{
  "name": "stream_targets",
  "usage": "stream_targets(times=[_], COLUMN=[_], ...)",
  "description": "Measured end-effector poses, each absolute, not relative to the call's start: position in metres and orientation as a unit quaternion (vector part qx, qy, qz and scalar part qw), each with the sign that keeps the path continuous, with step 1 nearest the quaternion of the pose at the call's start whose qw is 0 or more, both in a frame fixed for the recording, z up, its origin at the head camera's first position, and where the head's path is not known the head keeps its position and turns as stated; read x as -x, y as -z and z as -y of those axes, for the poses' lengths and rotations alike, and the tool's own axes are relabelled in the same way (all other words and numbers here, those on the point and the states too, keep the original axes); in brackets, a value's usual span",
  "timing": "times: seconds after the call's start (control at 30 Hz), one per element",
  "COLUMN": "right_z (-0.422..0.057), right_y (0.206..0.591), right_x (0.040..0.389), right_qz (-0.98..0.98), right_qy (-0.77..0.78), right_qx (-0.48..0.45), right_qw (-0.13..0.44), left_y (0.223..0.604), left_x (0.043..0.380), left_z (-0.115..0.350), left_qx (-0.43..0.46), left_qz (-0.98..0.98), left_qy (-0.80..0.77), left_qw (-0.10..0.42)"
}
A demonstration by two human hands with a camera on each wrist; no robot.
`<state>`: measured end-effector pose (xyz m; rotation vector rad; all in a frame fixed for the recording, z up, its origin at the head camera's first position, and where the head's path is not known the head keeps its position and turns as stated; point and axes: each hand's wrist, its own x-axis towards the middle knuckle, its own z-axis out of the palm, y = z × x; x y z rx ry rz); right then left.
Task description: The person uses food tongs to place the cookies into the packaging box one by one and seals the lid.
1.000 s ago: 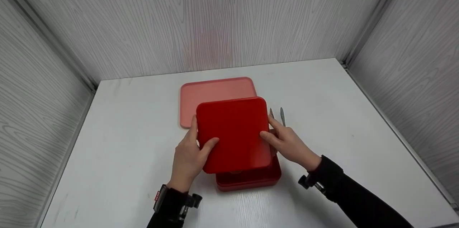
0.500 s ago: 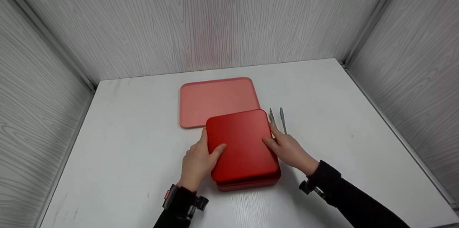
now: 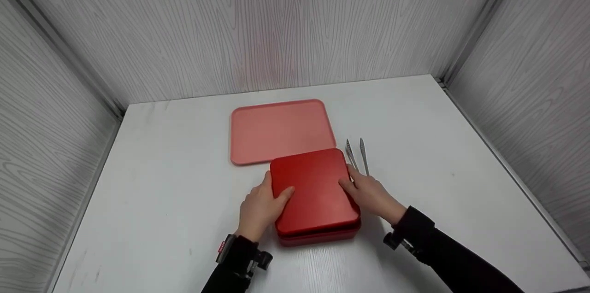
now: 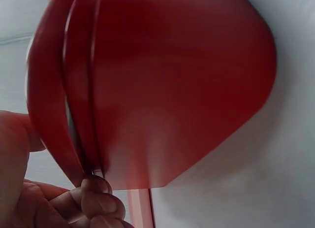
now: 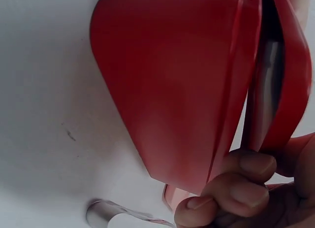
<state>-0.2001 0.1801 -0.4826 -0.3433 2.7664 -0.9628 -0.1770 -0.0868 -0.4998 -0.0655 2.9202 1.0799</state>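
Observation:
A red lid (image 3: 313, 191) lies over the mouth of a red box (image 3: 318, 238), slightly askew. My left hand (image 3: 260, 208) grips the lid's left side, thumb on top and fingers beneath the edge. On the opposite side my right hand (image 3: 372, 195) holds the lid the same way. Both wrist views show a gap between the lid (image 4: 47, 85) and the box wall (image 4: 182, 90). In the right wrist view the gap beside the box (image 5: 167, 80) is wider, with the fingertips (image 5: 258, 164) at the lid's edge. The box's contents are hidden.
Behind the box lies a pink tray (image 3: 281, 129), its near edge partly covered by the lid. Metal tongs (image 3: 364, 155) rest on the white table (image 3: 175, 201) right of the tray, partly behind my right hand. Wood-grain panels (image 3: 276, 26) enclose the table at the back and sides.
Both hands have brought the lid down and toward me, from held tilted above the box to lying over it. More of the pink tray and the tongs shows now.

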Motion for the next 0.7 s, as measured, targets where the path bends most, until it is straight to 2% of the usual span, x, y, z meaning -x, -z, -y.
stream_targets(times=[0.7], right_z=[-0.1843], right_y=[0.4916], right_x=[0.2055], right_qz=[-0.936], right_qy=[0.31], right_qx=[0.13], right_qw=[0.1], left_y=[0.5046], left_x=[0.1799], left_z=[0.0864], left_qx=[0.019], left_qz=[-0.93], left_qy=[-0.365], left_qw=[0.032])
